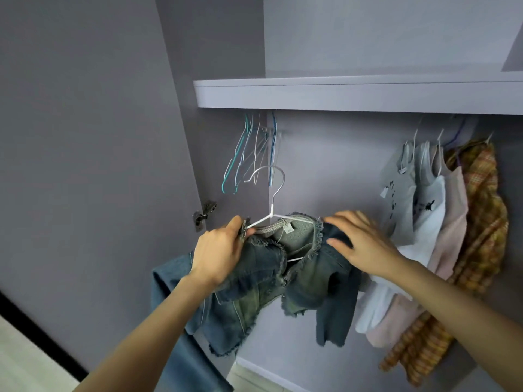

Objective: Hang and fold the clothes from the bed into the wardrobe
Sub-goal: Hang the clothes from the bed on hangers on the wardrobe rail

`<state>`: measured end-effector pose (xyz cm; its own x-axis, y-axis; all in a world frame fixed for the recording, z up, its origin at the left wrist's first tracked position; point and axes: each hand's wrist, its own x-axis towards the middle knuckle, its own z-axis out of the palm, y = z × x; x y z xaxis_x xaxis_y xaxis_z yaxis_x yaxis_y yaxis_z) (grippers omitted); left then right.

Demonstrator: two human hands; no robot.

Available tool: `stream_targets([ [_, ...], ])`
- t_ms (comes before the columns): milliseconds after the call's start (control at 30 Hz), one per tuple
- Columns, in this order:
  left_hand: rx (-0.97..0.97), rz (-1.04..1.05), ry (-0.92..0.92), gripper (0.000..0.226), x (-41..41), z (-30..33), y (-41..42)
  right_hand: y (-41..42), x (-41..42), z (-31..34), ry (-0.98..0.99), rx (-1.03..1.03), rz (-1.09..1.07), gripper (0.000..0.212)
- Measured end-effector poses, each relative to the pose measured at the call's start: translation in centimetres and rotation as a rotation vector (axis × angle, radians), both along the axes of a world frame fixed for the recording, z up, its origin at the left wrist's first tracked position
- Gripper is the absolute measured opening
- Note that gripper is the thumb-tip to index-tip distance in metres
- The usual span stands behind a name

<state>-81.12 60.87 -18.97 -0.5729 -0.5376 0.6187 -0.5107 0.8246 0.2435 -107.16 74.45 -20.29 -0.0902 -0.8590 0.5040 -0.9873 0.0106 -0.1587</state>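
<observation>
Jacket (283,275) collar and hanger (271,213) arm are pinched by left hand (219,251). Right hand (358,240) is laid flat, fingers straight, on jacket's other shoulder. Hanger is held level, hook up, below shelf (353,94).

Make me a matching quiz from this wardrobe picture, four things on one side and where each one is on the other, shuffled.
Things:
1. denim jacket
2. empty hangers
3. plaid garment
4. shelf

Places:
A. hanging farthest right
B. above the hanging clothes
C. bunched at the left, under the shelf
D. on the white hanger held between both hands

Pairs: 1-D, 2-C, 3-A, 4-B
</observation>
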Motion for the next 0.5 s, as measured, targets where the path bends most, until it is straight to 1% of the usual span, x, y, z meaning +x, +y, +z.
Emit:
stream_targets([
  [33,0.026,-0.018,0.025,0.035,0.1,0.1,0.0,-0.4,0.3,0.0,0.013,0.018,0.031,0.040],
  [67,0.026,-0.037,0.049,0.036,0.3,0.1,-0.1,-0.9,0.5,-0.1,0.005,0.002,0.055,0.035],
  [133,0.040,-0.081,0.060,0.039,0.6,0.2,-0.5,-1.7,0.9,-0.2,-0.026,-0.090,0.106,0.021],
  [200,0.095,-0.156,0.048,0.049,1.0,0.3,-1.1,-2.0,1.3,-0.6,-0.064,-0.116,0.124,0.014],
  [300,0.050,-0.182,-0.050,0.057,2.2,0.2,-2.2,-1.5,1.3,-1.3,0.004,-0.164,0.082,0.014],
  [400,0.144,-0.064,-0.083,0.053,3.8,0.1,-3.2,-0.9,0.6,-2.1,0.049,-0.162,0.033,0.027],
  [500,0.127,-0.003,-0.144,0.059,4.2,0.4,-3.3,-0.6,0.3,-2.5,0.050,-0.147,0.034,0.031],
])
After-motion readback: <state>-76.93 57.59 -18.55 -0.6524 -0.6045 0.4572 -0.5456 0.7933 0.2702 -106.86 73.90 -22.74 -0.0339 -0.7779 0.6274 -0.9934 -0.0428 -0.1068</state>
